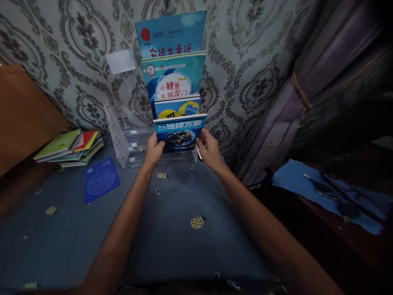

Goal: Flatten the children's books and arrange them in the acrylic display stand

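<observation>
Both my hands hold a dark blue book with a globe on its cover (pixel 179 137), one at each side edge. My left hand (pixel 154 150) grips its left edge, thumb in front. On the right edge, my right hand (pixel 209 148) closes the same way. The book stands upright at the front tier of a clear acrylic rack (pixel 118 143). Stepped up behind it are a blue book with yellow shapes (pixel 162 108), a teal book with a white oval (pixel 175 73) and a tall light blue book (pixel 172 35). The book's lower edge is partly hidden.
A pile of colourful books (pixel 66 147) lies on the left of the dark cloth-covered table (pixel 172 246), near a brown panel (pixel 27 114). A blue booklet (pixel 101 180) lies left of the rack. Patterned wallpaper and a tied curtain (pixel 273 127) stand behind; a blue cloth (pixel 291 176) with tools is at right.
</observation>
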Available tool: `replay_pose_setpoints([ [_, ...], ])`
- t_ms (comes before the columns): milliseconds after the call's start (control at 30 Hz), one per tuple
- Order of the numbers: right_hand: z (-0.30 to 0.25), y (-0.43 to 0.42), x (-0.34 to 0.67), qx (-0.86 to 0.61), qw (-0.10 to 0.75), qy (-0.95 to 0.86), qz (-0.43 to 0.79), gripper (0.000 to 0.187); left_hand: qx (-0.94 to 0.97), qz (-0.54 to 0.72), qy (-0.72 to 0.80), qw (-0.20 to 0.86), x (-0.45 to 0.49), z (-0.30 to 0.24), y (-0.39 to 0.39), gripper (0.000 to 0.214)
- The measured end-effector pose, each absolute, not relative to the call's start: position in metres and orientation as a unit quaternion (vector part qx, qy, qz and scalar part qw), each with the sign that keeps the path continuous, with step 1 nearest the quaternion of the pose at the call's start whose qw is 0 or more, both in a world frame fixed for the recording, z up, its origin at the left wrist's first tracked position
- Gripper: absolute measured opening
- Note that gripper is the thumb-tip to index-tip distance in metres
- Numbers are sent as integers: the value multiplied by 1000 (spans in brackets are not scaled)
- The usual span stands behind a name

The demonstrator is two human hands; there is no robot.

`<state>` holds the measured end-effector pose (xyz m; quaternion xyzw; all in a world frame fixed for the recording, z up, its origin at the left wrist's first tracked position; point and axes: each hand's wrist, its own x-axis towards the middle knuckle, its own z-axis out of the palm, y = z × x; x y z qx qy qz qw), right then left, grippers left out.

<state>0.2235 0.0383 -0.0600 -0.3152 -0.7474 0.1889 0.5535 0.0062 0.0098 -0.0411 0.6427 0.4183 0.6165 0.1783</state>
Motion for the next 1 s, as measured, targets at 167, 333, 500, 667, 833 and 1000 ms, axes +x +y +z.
replay_pose_setpoints([
  [167,-70,43,223,-351,531,-754,161,27,638,565,514,95,8,-47,6,37],
  [333,-81,50,224,-378,526,-750,131,20,636,464,616,-32,13,-43,-5,27],
  [500,-82,49,224,-385,536,-742,117,24,619,359,695,-71,18,-36,-16,25],
  [667,-82,51,226,-413,560,-712,94,35,607,303,733,-40,19,-32,-20,38],
  [833,-77,55,232,-433,520,-723,136,44,598,372,709,-24,16,-38,-14,38],
  [1000,-68,55,237,-435,494,-730,183,39,611,422,670,2,13,-46,-8,22],
])
